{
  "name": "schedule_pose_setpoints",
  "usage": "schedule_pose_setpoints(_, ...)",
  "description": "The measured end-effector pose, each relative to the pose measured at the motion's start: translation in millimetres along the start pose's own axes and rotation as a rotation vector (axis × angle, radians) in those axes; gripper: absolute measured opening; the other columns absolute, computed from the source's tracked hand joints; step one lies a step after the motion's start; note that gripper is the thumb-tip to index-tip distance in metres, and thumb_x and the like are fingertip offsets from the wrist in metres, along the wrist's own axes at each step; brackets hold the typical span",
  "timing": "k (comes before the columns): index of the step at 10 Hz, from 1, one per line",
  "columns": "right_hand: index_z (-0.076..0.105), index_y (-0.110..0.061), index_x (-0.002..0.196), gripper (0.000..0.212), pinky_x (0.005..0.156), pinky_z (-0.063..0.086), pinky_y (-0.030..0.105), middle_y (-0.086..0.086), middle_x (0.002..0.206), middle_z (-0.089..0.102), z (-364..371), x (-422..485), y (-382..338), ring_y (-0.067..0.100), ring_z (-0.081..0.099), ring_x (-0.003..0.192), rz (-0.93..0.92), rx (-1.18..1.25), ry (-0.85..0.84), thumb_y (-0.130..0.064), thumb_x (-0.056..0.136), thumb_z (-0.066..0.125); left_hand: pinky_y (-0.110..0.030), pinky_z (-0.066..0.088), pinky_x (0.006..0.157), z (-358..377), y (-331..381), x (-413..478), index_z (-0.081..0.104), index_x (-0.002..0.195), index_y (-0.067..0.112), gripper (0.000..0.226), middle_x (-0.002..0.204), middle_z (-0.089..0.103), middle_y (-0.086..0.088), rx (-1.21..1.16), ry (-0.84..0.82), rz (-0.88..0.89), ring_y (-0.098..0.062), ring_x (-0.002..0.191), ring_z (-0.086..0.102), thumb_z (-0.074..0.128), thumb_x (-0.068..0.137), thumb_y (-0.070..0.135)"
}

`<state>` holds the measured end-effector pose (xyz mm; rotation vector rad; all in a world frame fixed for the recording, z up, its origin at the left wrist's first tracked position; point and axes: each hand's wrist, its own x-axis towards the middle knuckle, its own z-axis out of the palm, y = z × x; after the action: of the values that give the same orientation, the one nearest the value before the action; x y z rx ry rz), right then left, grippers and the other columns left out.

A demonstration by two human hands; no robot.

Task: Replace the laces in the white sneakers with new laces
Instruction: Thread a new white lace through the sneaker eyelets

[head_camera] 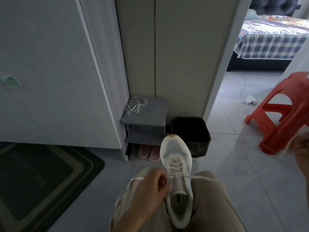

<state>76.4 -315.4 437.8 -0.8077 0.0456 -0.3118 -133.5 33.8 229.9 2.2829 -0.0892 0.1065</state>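
Observation:
A white sneaker (177, 166) lies between my knees, toe pointing away, with a white lace (175, 164) crossed through its lower eyelets. My left hand (150, 186) sits at the shoe's left side, fingers curled and pinching the lace by an eyelet. One lace end runs from the shoe to the right (205, 178) and up, blurred, to my right hand (301, 148) at the frame's right edge, which grips it, pulled out wide. A second loose lace (135, 105) lies in a tangle on the grey shelf top.
A small grey shoe rack (147, 118) stands against the wall with pink slippers (149, 152) under it. Beside it sits a black waste bin (192, 131). A red plastic stool (284, 114) stands at the right. A dark doormat (41, 178) lies at the left. A bed (270, 39) shows through the doorway.

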Motion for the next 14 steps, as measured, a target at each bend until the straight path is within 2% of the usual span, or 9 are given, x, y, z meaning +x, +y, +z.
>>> schedule_pose_setpoints(2, 0.070, -0.007, 0.091, 0.053, 0.073, 0.050, 0.022, 0.010, 0.086, 0.066, -80.3, -134.1, 89.3, 0.016, 0.063, 0.078, 0.179, 0.194, -0.236, -0.016, 0.096, 0.017, -0.002, 0.034, 0.074, 5.1, 16.4, -7.7, 0.049, 0.110, 0.028, 0.039, 0.099, 0.044, 0.016, 0.052, -0.066, 0.065, 0.006, 0.084, 0.046, 0.067, 0.079, 0.041)
schedule_pose_setpoints(4, 0.067, -0.009, 0.061, 0.040, 0.046, 0.041, 0.019, 0.001, 0.053, 0.052, -84.2, -179.3, 116.0, 0.011, 0.045, 0.048, 0.323, -0.842, -0.115, 0.001, 0.091, 0.042, -0.022, 0.042, 0.085, 1.9, -10.9, 9.2, 0.055, 0.106, 0.024, 0.023, 0.101, 0.044, 0.018, 0.132, 0.055, 0.008, -0.004, 0.100, 0.048, 0.061, 0.085, 0.030)
schedule_pose_setpoints(5, 0.066, -0.013, 0.074, 0.023, 0.059, 0.039, 0.021, 0.000, 0.072, 0.061, -87.5, -190.0, 135.8, 0.014, 0.054, 0.066, 0.406, -1.610, -0.366, -0.007, 0.090, 0.050, -0.020, 0.042, 0.087, -4.8, -16.8, 14.0, 0.059, 0.107, 0.027, 0.022, 0.098, 0.049, 0.022, 0.125, -0.096, -0.010, 0.000, 0.097, 0.048, 0.060, 0.086, 0.035)
schedule_pose_setpoints(6, 0.057, -0.023, 0.107, 0.017, 0.067, 0.038, 0.017, -0.006, 0.095, 0.054, -80.7, -202.1, 152.2, 0.008, 0.053, 0.079, 0.292, -1.932, -0.462, -0.027, 0.092, 0.050, -0.016, 0.041, 0.074, -12.0, -9.1, 16.0, 0.067, 0.091, 0.023, 0.014, 0.080, 0.056, 0.018, 0.078, -0.179, -0.017, 0.003, 0.080, 0.052, 0.059, 0.088, 0.034)
schedule_pose_setpoints(7, 0.051, -0.028, 0.118, 0.026, 0.062, 0.037, 0.011, -0.013, 0.094, 0.043, -61.6, -216.6, 167.4, 0.001, 0.047, 0.072, 0.044, -1.865, -0.420, -0.029, 0.092, 0.051, -0.011, 0.038, 0.064, -27.8, -3.1, 17.2, 0.069, 0.086, 0.023, 0.011, 0.075, 0.058, 0.015, 0.057, -0.211, -0.085, 0.003, 0.068, 0.052, 0.062, 0.087, 0.030)
schedule_pose_setpoints(8, 0.063, -0.031, 0.092, 0.008, 0.067, 0.045, 0.012, -0.017, 0.085, 0.057, -22.0, -236.1, 174.9, -0.003, 0.055, 0.073, 0.029, -1.525, -0.582, -0.026, 0.090, 0.056, -0.007, 0.039, 0.062, -46.0, 12.4, 17.9, 0.065, 0.079, 0.031, 0.006, 0.071, 0.060, 0.017, -0.011, -0.242, -0.098, 0.010, 0.065, 0.053, 0.064, 0.085, 0.028)
schedule_pose_setpoints(10, 0.056, -0.030, 0.077, 0.019, 0.056, 0.039, 0.012, -0.023, 0.056, 0.057, 16.6, -262.8, 200.4, -0.008, 0.051, 0.056, 0.309, -1.153, -0.815, -0.015, 0.089, 0.059, -0.006, 0.038, 0.057, -60.3, 52.0, 25.2, 0.062, 0.077, 0.037, 0.018, 0.066, 0.060, 0.018, -0.097, -0.190, 0.007, 0.010, 0.059, 0.052, 0.068, 0.082, 0.021)
schedule_pose_setpoints(12, 0.061, -0.008, 0.067, 0.023, 0.048, 0.031, 0.016, -0.007, 0.048, 0.049, 28.7, -279.5, 213.8, 0.002, 0.038, 0.045, 0.466, -0.683, -0.464, -0.003, 0.089, 0.053, -0.013, 0.046, 0.063, -57.4, 65.0, 41.5, 0.058, 0.112, 0.036, 0.029, 0.095, 0.069, 0.010, -0.314, -0.160, -0.006, 0.003, 0.060, 0.050, 0.063, 0.086, 0.025)
schedule_pose_setpoints(14, 0.068, -0.003, 0.086, 0.022, 0.041, 0.034, 0.014, 0.003, 0.058, 0.054, 22.3, -231.8, 174.4, 0.008, 0.038, 0.046, 0.410, -0.484, -0.191, -0.011, 0.091, 0.048, -0.006, 0.030, 0.044, -50.6, 47.7, 33.3, 0.065, 0.096, 0.014, 0.018, 0.074, 0.067, 0.003, -0.561, -0.412, -0.214, 0.003, 0.041, 0.041, 0.057, 0.087, 0.027)
